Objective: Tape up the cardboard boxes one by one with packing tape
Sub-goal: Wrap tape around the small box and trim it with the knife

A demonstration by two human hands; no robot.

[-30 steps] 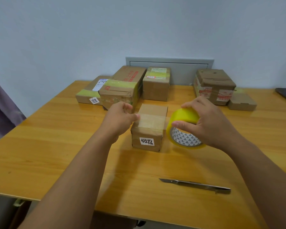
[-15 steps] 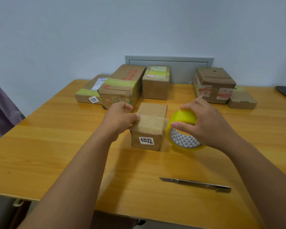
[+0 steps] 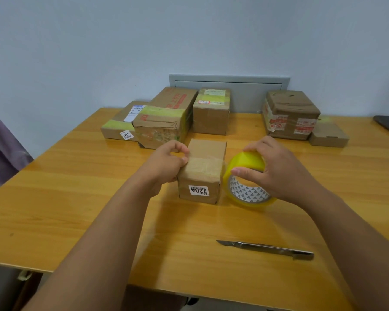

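Comparing with a second ago, little has moved: the left hand still pinches the tape end on the small box mid-bench, the right hand grips the tape roll beside it, so the strip awaits cutting.

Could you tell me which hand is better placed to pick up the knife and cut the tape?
Probably the right hand: the knife lies on its side, though it must release the tape roll first. The left hand holds the tape on the box.
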